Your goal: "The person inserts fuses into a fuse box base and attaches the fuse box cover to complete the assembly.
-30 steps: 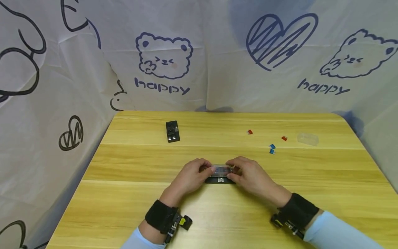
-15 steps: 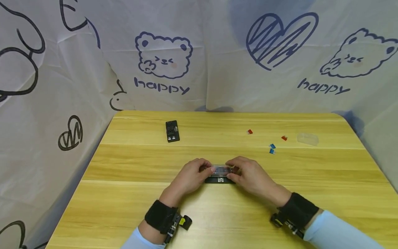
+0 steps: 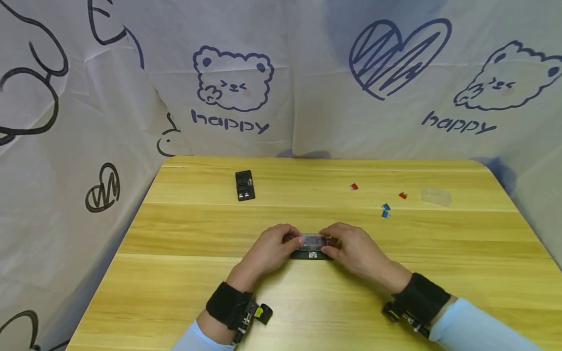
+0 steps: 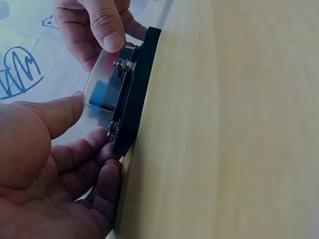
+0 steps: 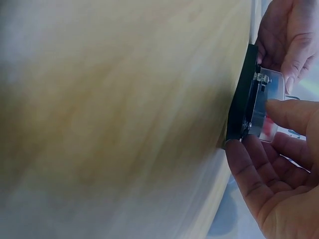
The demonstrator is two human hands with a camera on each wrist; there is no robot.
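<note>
A black fuse box (image 3: 303, 255) lies on the table before me, a clear cover (image 3: 313, 242) over its top. My left hand (image 3: 273, 248) holds its left end, thumb on the cover and fingers at the side and base. At the opposite end, my right hand (image 3: 357, 251) grips it likewise, thumb against the cover. Through the plastic, a blue fuse (image 4: 101, 94) shows in the left wrist view and something red (image 5: 268, 127) in the right wrist view. Metal terminal screws (image 4: 122, 64) stick out along the base. Whether the cover is fully seated, I cannot tell.
A second black fuse box (image 3: 245, 185), uncovered, lies at the back left of the wooden table (image 3: 175, 292). Loose red fuses (image 3: 354, 186) and blue fuses (image 3: 386, 213) are scattered at the back right, near another clear cover (image 3: 436, 197). A cloth wall stands behind.
Both hands keep the same hold on the fuse box and its cover. Only a slight shift of the head view shows.
</note>
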